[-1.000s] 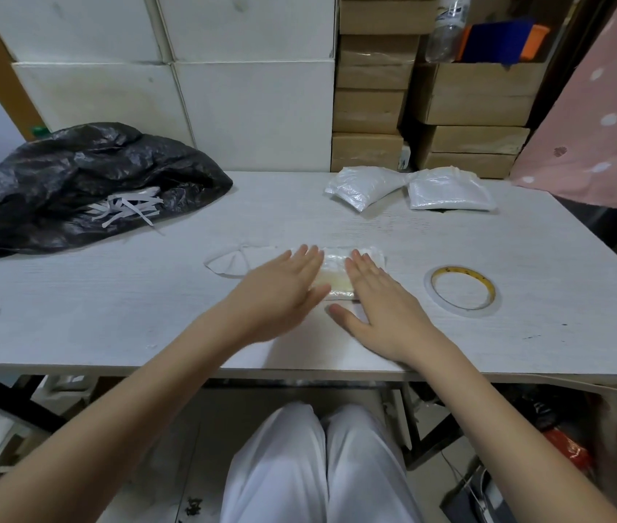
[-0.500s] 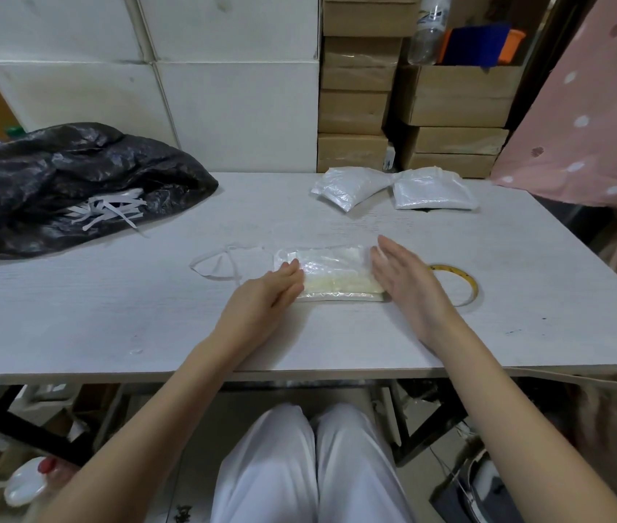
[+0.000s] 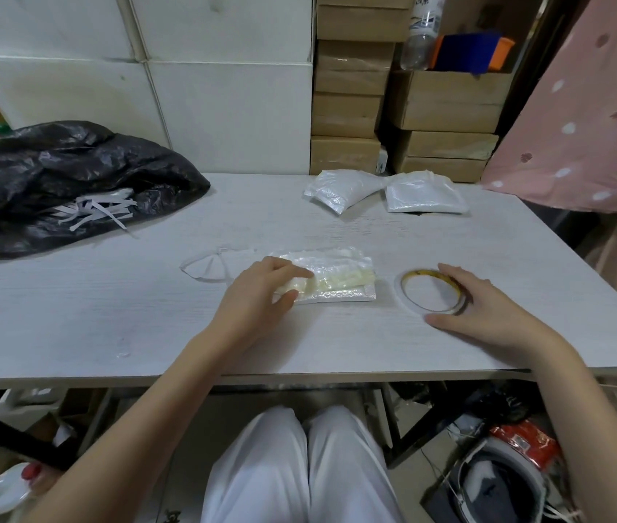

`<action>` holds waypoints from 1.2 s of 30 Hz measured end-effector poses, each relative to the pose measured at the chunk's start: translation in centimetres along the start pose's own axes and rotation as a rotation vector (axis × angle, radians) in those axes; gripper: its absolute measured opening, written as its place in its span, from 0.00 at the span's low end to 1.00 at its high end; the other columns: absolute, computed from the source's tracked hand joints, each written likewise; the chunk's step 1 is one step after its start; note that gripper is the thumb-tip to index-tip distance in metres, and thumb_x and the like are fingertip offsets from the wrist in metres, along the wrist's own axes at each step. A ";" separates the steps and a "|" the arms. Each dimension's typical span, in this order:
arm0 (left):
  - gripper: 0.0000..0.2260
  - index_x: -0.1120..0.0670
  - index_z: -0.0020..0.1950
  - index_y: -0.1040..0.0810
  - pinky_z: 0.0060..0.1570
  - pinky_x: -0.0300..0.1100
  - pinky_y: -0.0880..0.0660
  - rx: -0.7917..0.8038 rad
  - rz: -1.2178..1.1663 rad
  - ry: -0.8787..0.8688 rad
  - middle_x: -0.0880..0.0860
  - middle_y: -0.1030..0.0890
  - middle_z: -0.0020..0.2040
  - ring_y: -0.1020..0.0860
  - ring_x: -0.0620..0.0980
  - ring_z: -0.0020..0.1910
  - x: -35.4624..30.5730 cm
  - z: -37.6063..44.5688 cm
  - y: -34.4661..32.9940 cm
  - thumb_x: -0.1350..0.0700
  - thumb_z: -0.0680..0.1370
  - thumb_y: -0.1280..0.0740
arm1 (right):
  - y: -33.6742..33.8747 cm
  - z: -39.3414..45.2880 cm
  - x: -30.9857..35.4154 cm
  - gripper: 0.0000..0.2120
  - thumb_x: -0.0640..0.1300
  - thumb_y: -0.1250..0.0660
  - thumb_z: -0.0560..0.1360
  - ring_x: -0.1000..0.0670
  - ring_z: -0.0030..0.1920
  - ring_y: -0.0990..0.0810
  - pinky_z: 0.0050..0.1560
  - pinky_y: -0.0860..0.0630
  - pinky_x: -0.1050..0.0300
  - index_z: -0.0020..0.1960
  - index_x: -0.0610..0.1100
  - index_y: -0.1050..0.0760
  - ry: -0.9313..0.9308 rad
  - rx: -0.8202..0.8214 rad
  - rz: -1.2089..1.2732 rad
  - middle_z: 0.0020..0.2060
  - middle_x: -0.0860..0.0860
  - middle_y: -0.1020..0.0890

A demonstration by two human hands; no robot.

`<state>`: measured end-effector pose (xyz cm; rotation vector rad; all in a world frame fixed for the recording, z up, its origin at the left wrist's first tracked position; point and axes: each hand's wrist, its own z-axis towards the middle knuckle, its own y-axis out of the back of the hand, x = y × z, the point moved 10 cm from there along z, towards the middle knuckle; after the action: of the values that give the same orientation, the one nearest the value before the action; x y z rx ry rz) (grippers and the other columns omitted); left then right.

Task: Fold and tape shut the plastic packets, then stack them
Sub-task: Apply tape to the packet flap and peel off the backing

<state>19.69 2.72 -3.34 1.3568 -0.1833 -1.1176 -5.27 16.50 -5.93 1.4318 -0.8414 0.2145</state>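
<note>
On the table (image 3: pixel 110 318), the tape roll (image 3: pixel 431 292) is gripped by the right hand (image 3: pixel 488 311). Just left of it, the packet (image 3: pixel 337 281) is held down at its left end by the left hand (image 3: pixel 257 296), thumb and fingers pinching. A black bag (image 3: pixel 54 183) lies far left; two finished packets (image 3: pixel 386 192) lie at the far edge.
</note>
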 end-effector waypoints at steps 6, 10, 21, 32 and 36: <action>0.13 0.52 0.50 0.17 0.52 0.50 0.29 -0.104 0.239 -0.159 0.56 0.21 0.55 0.24 0.58 0.54 -1.8 0.3 0.6 0.57 0.68 0.36 | 1.1 -0.7 2.0 0.45 0.55 0.22 0.57 0.54 0.64 0.26 0.69 0.33 0.52 0.70 0.48 0.34 0.033 -0.177 0.519 0.61 0.55 0.24; 0.15 0.58 0.47 0.20 0.41 0.44 0.32 -0.073 0.279 -0.239 0.55 0.21 0.45 0.29 0.54 0.44 -3.3 0.6 0.0 0.69 0.63 0.33 | 0.5 -0.3 5.1 0.45 0.60 0.21 0.52 0.51 0.61 0.22 0.62 0.27 0.57 0.66 0.47 0.29 0.098 -0.156 0.816 0.57 0.53 0.20; 0.12 0.55 0.55 0.27 0.46 0.47 0.27 0.017 0.096 -0.063 0.49 0.25 0.53 0.28 0.49 0.53 -2.4 0.3 0.4 0.66 0.74 0.39 | -3.7 1.4 12.1 0.31 0.52 0.27 0.58 0.47 0.61 0.22 0.62 0.26 0.53 0.60 0.51 0.27 0.176 -0.022 0.969 0.57 0.50 0.20; 0.15 0.36 0.65 0.32 0.58 0.40 0.29 -0.076 -0.721 0.214 0.44 0.20 0.52 0.21 0.41 0.53 0.0 -0.5 0.9 0.45 0.79 0.40 | -4.8 1.5 12.2 0.32 0.40 0.25 0.67 0.59 0.60 0.25 0.56 0.23 0.64 0.68 0.46 0.32 0.212 -0.126 0.660 0.61 0.51 0.25; 0.15 0.46 0.64 0.25 0.52 0.30 0.28 -0.178 -0.753 0.248 0.42 0.20 0.52 0.21 0.33 0.46 0.6 -0.3 1.1 0.53 0.78 0.34 | -4.9 1.6 12.3 0.34 0.42 0.23 0.65 0.60 0.61 0.26 0.61 0.24 0.55 0.68 0.47 0.33 0.230 -0.182 0.603 0.60 0.53 0.28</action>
<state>20.80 2.33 -2.81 1.4214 0.6454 -1.5151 5.74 9.94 -2.26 0.9317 -1.0528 0.7260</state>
